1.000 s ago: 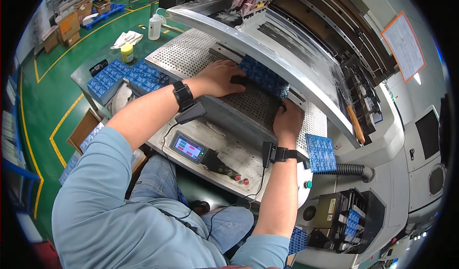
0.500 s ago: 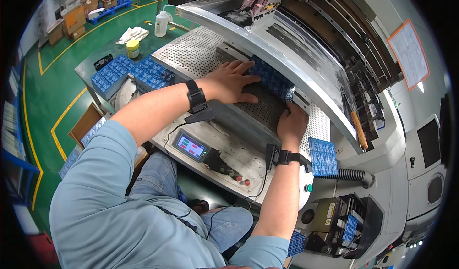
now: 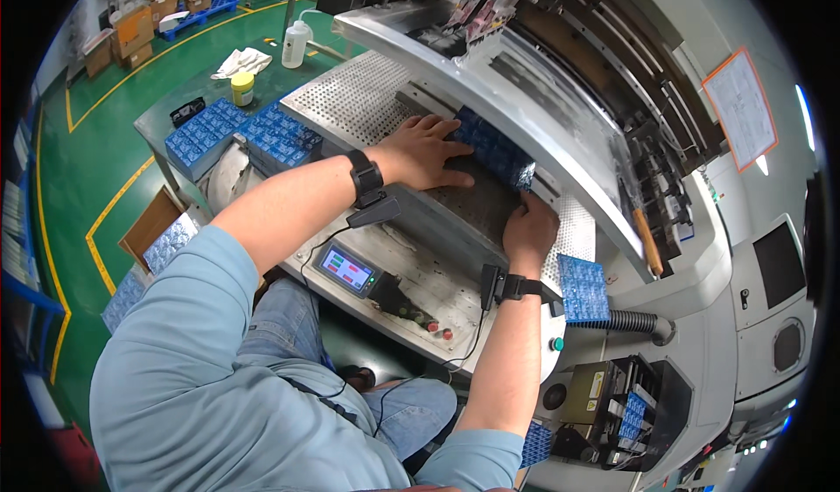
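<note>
A dark blue circuit board panel [image 3: 494, 146] lies on the perforated metal table [image 3: 341, 94] of a printing machine, partly beneath the tilted screen frame [image 3: 525, 129]. My left hand [image 3: 424, 153] rests with spread fingers at the panel's left end, fingertips touching its edge. At the near right corner, my right hand [image 3: 530, 230] has its fingers curled, thumb and index finger at the panel's edge. The frame's bar covers the panel's far side. Both wrists wear black straps with small devices and cables.
Stacked blue panels [image 3: 206, 138] stand at the left, near a yellow-lidded jar [image 3: 242, 88] and a white bottle [image 3: 296, 44]. A touch screen [image 3: 346, 268] sits below my arms. Another blue panel [image 3: 584, 291] is at the right, below a wooden-handled tool [image 3: 647, 241].
The whole view has shifted slightly. Both hands keep nearly the same places at the panel; my right hand's fingers look a little more curled in.
</note>
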Tool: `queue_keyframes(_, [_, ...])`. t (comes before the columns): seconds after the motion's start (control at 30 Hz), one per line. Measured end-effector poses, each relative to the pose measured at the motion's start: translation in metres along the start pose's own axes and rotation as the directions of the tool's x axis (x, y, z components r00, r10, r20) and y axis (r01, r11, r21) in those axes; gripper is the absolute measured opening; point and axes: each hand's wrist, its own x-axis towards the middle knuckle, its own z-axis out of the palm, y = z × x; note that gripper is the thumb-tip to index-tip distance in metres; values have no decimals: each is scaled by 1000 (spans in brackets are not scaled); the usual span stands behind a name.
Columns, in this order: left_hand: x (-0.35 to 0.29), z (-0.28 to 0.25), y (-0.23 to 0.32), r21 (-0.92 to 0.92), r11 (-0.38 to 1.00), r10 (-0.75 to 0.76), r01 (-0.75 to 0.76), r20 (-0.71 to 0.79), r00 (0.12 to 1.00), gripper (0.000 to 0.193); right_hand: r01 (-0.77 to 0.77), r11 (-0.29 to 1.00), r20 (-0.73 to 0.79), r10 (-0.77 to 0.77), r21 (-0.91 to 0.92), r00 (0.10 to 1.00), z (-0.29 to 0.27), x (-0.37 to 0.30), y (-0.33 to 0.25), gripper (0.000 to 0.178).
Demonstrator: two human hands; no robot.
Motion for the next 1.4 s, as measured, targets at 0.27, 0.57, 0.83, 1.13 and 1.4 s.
queue_keyframes(0.27, [-1, 3, -9, -173, 982, 42, -82, -223, 974, 69, 82, 997, -133, -83, -15, 988, -19, -9, -12, 23])
queue_keyframes(0.57, [-66, -73, -186, -480, 843, -505, 244, -550, 665, 55, -45, 932, 314, -76, 360, 947, -108, -176, -26, 12])
queue_keyframes(0.83, [-112, -31, -265, -31, 923, -382, 383, -177, 907, 48, -405, 876, -199, 361, -263, 911, -51, -229, 208, 26])
queue_keyframes(1.13, [-122, -24, -226, 73, 942, -306, 328, -211, 928, 40, -514, 659, 143, 680, -549, 719, -54, -207, 205, 29])
queue_keyframes(1.4, [-101, -49, -219, 124, 982, -106, 144, -270, 957, 30, -405, 817, 56, 466, -411, 883, -89, -208, 228, 23])
